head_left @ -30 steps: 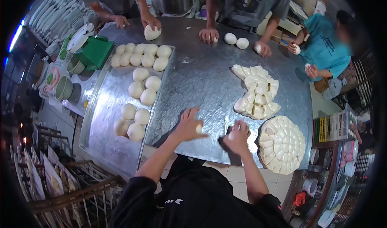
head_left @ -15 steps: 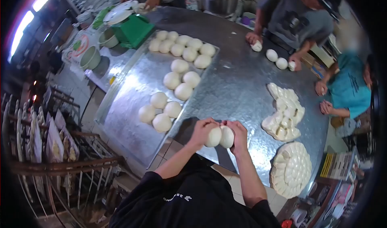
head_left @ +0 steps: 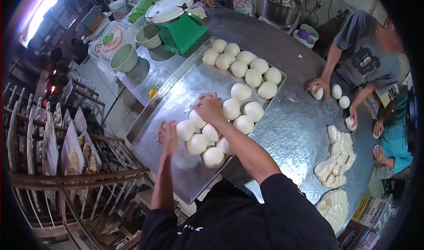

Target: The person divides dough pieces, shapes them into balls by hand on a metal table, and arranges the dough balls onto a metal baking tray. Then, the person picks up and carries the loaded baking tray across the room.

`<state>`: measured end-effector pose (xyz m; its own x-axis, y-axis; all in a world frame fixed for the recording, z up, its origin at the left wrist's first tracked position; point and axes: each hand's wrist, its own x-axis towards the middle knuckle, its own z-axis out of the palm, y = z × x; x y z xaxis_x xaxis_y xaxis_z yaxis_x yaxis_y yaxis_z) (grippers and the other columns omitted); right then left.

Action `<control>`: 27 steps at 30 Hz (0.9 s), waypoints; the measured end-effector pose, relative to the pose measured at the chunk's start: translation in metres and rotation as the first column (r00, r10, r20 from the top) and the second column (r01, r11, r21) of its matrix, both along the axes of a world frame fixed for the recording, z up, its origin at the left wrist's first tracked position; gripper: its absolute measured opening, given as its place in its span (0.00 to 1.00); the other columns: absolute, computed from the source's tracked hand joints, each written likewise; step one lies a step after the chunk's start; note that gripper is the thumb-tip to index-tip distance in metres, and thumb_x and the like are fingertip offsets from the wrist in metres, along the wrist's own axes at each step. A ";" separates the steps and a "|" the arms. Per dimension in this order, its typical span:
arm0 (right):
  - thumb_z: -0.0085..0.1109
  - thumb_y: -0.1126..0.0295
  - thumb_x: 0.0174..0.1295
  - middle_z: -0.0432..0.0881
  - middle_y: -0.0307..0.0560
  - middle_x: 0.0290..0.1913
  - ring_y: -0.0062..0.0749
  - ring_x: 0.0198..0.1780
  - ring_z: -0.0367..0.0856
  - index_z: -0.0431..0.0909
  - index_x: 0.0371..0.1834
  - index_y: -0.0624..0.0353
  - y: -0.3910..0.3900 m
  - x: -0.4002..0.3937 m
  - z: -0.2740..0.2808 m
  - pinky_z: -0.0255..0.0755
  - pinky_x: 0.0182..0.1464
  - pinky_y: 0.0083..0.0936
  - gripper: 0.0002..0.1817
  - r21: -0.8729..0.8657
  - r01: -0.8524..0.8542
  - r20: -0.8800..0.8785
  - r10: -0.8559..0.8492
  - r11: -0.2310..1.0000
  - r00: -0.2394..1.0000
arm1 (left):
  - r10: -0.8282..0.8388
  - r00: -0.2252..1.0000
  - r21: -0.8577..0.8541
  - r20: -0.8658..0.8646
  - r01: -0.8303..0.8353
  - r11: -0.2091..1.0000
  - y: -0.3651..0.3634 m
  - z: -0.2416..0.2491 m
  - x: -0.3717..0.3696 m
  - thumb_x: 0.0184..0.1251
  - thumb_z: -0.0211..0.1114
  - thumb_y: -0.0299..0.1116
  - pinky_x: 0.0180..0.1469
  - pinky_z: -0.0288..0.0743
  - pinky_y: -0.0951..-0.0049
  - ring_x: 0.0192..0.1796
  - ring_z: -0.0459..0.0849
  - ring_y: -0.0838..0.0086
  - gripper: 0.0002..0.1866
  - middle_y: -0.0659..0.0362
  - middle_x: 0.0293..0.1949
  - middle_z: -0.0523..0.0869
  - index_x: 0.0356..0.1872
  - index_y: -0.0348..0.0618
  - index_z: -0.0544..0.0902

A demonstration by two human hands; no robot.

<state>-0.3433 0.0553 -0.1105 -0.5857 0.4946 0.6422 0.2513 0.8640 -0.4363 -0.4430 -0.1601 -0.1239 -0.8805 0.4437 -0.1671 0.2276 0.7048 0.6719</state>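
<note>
Pale, round dough balls [head_left: 213,157] sit in loose groups on a metal tray. My left hand [head_left: 168,137] is at the left side of the nearest group, fingers apart, beside a dough ball [head_left: 185,130]. Over the tray's middle, my right hand [head_left: 209,108] reaches across with its fingers loosely spread. It is right against the upper side of another dough ball [head_left: 197,119]; whether it still touches it is hard to see. Neither hand grips anything visible.
The metal tray [head_left: 150,113] lies on a dark metal table [head_left: 282,130]. Dimpled dough slabs [head_left: 335,159] rest at the right. A green scale [head_left: 181,31] and tubs [head_left: 125,58] stand beyond. Two co-workers [head_left: 366,60] stand at right, one handling dough balls. A rack [head_left: 79,179] is at left.
Both hands have moved left from the table edge to the tray. The two dough balls they held now lie in the nearest group, let go. The view has shifted too.
</note>
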 end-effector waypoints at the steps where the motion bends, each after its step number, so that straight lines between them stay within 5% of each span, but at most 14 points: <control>1: 0.66 0.68 0.65 0.85 0.44 0.34 0.32 0.34 0.82 0.87 0.42 0.61 0.001 0.006 -0.005 0.76 0.39 0.27 0.08 -0.277 -0.070 -0.170 0.023 0.958 0.985 | 0.017 0.989 0.158 -0.148 0.007 0.987 -0.012 -0.006 -0.004 0.81 0.51 0.51 0.65 0.68 0.63 0.62 0.77 0.62 0.25 0.55 0.60 0.80 0.63 0.44 0.81; 2: 0.65 0.68 0.66 0.84 0.44 0.34 0.33 0.34 0.81 0.87 0.43 0.60 0.006 0.016 -0.005 0.76 0.39 0.27 0.08 -0.505 -0.168 -0.340 -0.016 0.847 0.940 | 0.046 0.958 0.320 -0.285 0.050 0.946 -0.015 -0.010 -0.008 0.81 0.52 0.50 0.64 0.68 0.64 0.62 0.77 0.64 0.24 0.56 0.61 0.80 0.64 0.44 0.80; 4: 0.63 0.68 0.67 0.84 0.45 0.35 0.31 0.34 0.80 0.86 0.43 0.61 -0.003 0.080 0.041 0.75 0.40 0.26 0.08 -0.724 -0.229 -0.295 0.007 0.651 0.955 | -0.045 0.998 0.521 -0.037 0.058 0.852 -0.019 0.003 0.003 0.80 0.56 0.44 0.61 0.70 0.66 0.60 0.77 0.67 0.21 0.55 0.60 0.80 0.62 0.41 0.80; 8: 0.60 0.74 0.70 0.86 0.44 0.40 0.23 0.42 0.84 0.85 0.45 0.64 -0.022 0.226 0.060 0.77 0.45 0.21 0.07 -0.776 -0.062 -0.170 -0.113 0.628 0.979 | -0.285 0.944 0.455 0.166 0.183 0.872 0.011 0.016 0.036 0.77 0.62 0.35 0.53 0.76 0.68 0.56 0.80 0.69 0.19 0.53 0.58 0.81 0.63 0.37 0.77; 10: 0.64 0.75 0.66 0.87 0.46 0.38 0.27 0.37 0.85 0.86 0.44 0.62 -0.035 0.305 0.039 0.78 0.39 0.22 0.07 -0.713 0.214 -0.107 -0.404 0.668 0.908 | -0.374 0.886 0.472 0.274 0.215 0.855 0.000 -0.033 -0.005 0.75 0.66 0.41 0.50 0.78 0.68 0.60 0.77 0.69 0.27 0.52 0.60 0.78 0.68 0.39 0.73; 12: 0.64 0.74 0.64 0.88 0.43 0.38 0.24 0.35 0.85 0.85 0.47 0.59 -0.056 0.396 0.031 0.78 0.36 0.23 0.09 -0.730 0.501 0.065 -0.683 0.464 0.728 | -0.296 0.946 0.038 0.129 0.294 0.955 0.022 0.029 0.008 0.67 0.72 0.49 0.60 0.75 0.58 0.68 0.72 0.60 0.37 0.48 0.67 0.73 0.72 0.43 0.70; 14: 0.65 0.72 0.64 0.88 0.47 0.38 0.30 0.33 0.86 0.83 0.51 0.59 -0.081 0.469 0.035 0.78 0.35 0.26 0.12 -0.585 0.759 0.174 -0.871 0.285 0.460 | -0.631 0.721 -0.349 -0.287 0.534 0.770 0.039 0.043 0.014 0.57 0.77 0.54 0.71 0.64 0.46 0.75 0.64 0.50 0.46 0.46 0.74 0.66 0.74 0.48 0.68; 15: 0.65 0.71 0.63 0.87 0.49 0.39 0.35 0.35 0.86 0.83 0.51 0.59 -0.094 0.500 0.039 0.78 0.34 0.28 0.14 -0.605 0.788 0.254 -0.909 0.118 0.331 | -0.628 0.768 -0.409 -0.127 0.536 0.738 0.058 0.083 0.045 0.52 0.78 0.53 0.76 0.51 0.40 0.77 0.59 0.45 0.48 0.46 0.77 0.63 0.75 0.51 0.67; 16: 0.67 0.71 0.62 0.87 0.51 0.42 0.37 0.41 0.86 0.83 0.52 0.59 -0.104 0.521 0.040 0.79 0.37 0.31 0.15 -0.421 0.899 0.232 -0.943 0.123 0.238 | -0.706 0.681 -0.448 -0.195 0.579 0.681 0.068 0.083 0.048 0.60 0.74 0.53 0.74 0.57 0.43 0.75 0.63 0.44 0.44 0.47 0.76 0.64 0.75 0.51 0.66; 19: 0.71 0.64 0.59 0.86 0.54 0.47 0.46 0.48 0.85 0.82 0.54 0.59 -0.114 0.544 0.042 0.79 0.46 0.38 0.21 -0.333 0.943 0.264 -0.960 0.004 0.097 | -0.699 0.586 -0.100 -0.409 0.733 0.673 0.121 0.098 0.101 0.64 0.72 0.39 0.74 0.59 0.45 0.74 0.66 0.49 0.33 0.46 0.72 0.69 0.69 0.47 0.72; 20: 0.72 0.60 0.58 0.85 0.55 0.49 0.48 0.49 0.84 0.82 0.55 0.59 -0.108 0.544 0.036 0.78 0.49 0.40 0.23 -0.270 0.963 0.268 -0.960 0.008 0.084 | -0.725 0.467 0.069 -0.506 0.860 0.506 0.144 0.081 0.109 0.65 0.72 0.35 0.72 0.64 0.50 0.71 0.70 0.49 0.30 0.46 0.68 0.75 0.67 0.44 0.74; 21: 0.74 0.49 0.55 0.85 0.56 0.49 0.54 0.52 0.82 0.80 0.58 0.59 -0.096 0.538 0.035 0.75 0.53 0.48 0.32 -0.180 0.983 0.305 -0.952 -0.031 0.025 | -0.803 0.476 0.131 -0.358 0.878 0.461 0.164 0.107 0.153 0.65 0.72 0.33 0.71 0.67 0.55 0.69 0.73 0.50 0.28 0.46 0.66 0.77 0.65 0.41 0.75; 22: 0.73 0.43 0.53 0.84 0.58 0.51 0.57 0.56 0.79 0.78 0.60 0.60 -0.079 0.532 0.034 0.72 0.56 0.55 0.38 -0.329 0.934 0.483 -0.875 -0.137 0.041 | -0.873 0.431 0.241 -0.228 0.894 0.378 0.185 0.106 0.191 0.65 0.71 0.32 0.69 0.68 0.59 0.68 0.74 0.53 0.26 0.47 0.65 0.78 0.64 0.41 0.77; 27: 0.72 0.47 0.54 0.66 0.68 0.64 0.66 0.66 0.66 0.67 0.68 0.59 -0.045 0.501 0.028 0.63 0.62 0.60 0.43 -0.417 0.878 0.428 -0.903 -0.234 -0.038 | -0.963 -0.132 0.348 -0.235 0.914 -0.210 0.202 0.148 0.401 0.65 0.72 0.34 0.66 0.72 0.62 0.62 0.81 0.54 0.20 0.50 0.61 0.82 0.56 0.39 0.82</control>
